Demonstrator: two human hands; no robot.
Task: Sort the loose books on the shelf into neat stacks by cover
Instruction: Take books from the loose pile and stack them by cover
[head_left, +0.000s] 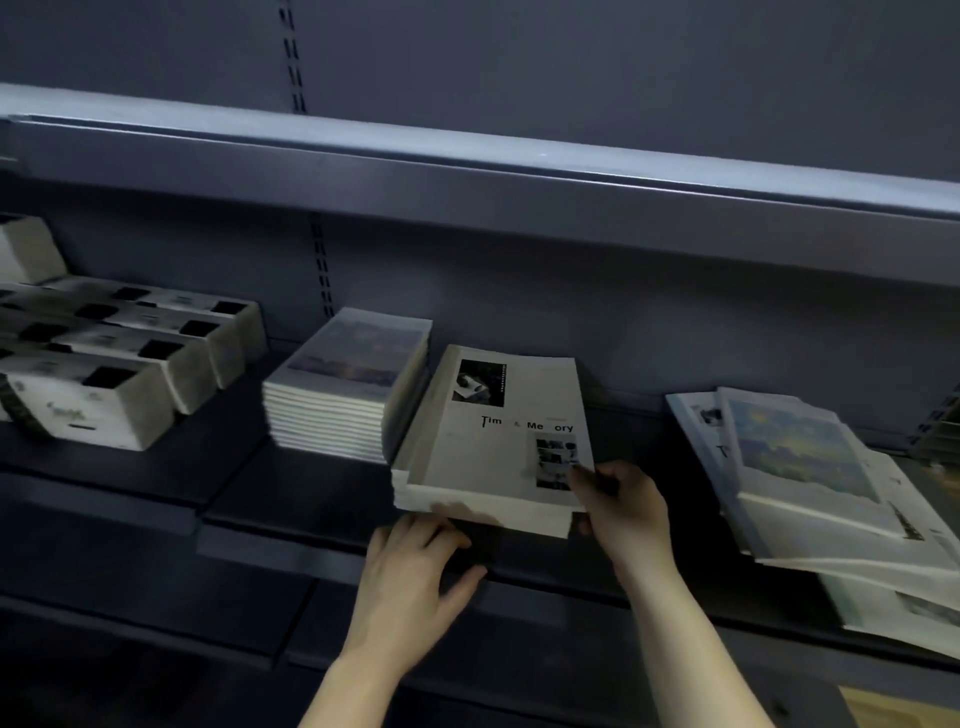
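Shelf: dark grey metal shelf (291, 499), middle tier, carried all the books.
Task book: white Time & Memory book (498, 441) lay flat, cover up, on top of a short white stack (467, 506) at the shelf's centre, near the front edge.
Right hand: right hand (626, 512) was at the book's front right corner. Grip clamped on that corner, thumb on the cover, fingers under.
Left hand: left hand (410, 566) was low at the stack's front left. Grip apart, fingers (410, 527) spread and reaching to the stack's front edge. Tips were blurred.
Sorted stack: tall neat stack of pale books with a hazy landscape cover (348, 395), just left of the white stack. Touching or not, could not tell.
Loose pile: untidy fanned pile of books (810, 467) at the right, blue-and-yellow painted cover on top, apart from both hands.
Far left: rows of white box-like blocks with black squares (104, 400), blurred.
Above: grey upper shelf (467, 176).
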